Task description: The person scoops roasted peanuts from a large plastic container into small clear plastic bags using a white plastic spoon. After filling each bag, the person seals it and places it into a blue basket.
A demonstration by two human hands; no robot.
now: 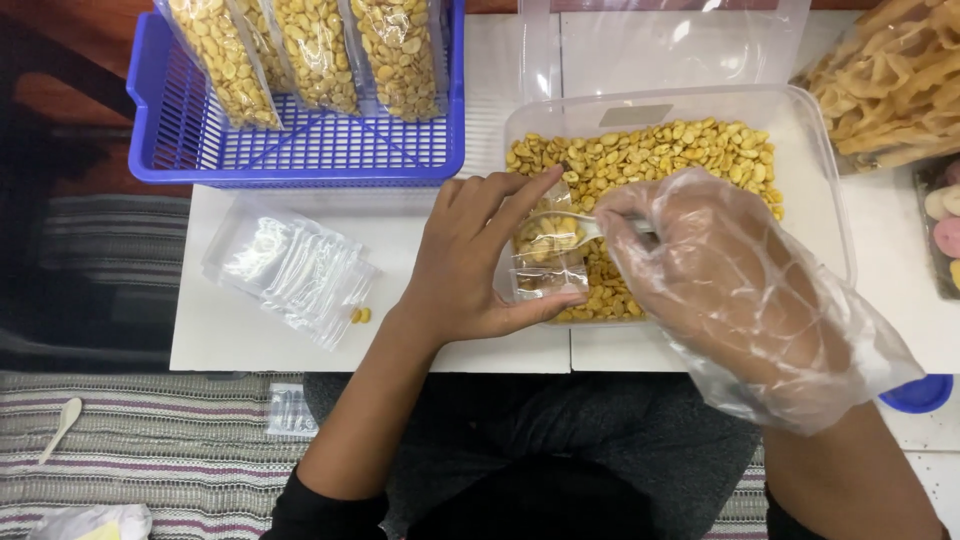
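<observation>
Beyond the fingers, at the far left of the white table [480,350], sits a blue basket [300,150] with three filled bags of nuts [310,50] leaning in it. Left of the left hand [470,260] lies a loose stack of empty clear pouches [290,265], two stray nuts [360,315] just beside it. Right behind both hands stands the clear plastic tub [820,160], its floor partly covered with yellow roasted nuts [650,150]; its near wall runs directly under the hands. Off to the far right, a bag of pale crisp strips [890,80].

Now the left hand: thumb below, fingers on top, pinching a small clear pouch [545,265] upright over the tub's near edge, nuts already inside. The right hand [720,270], wrapped in a thin plastic glove, closes its fingers around a spoon [565,225], whose bowl, loaded with nuts, sits right at the pouch's mouth. Both hands nearly touch.
</observation>
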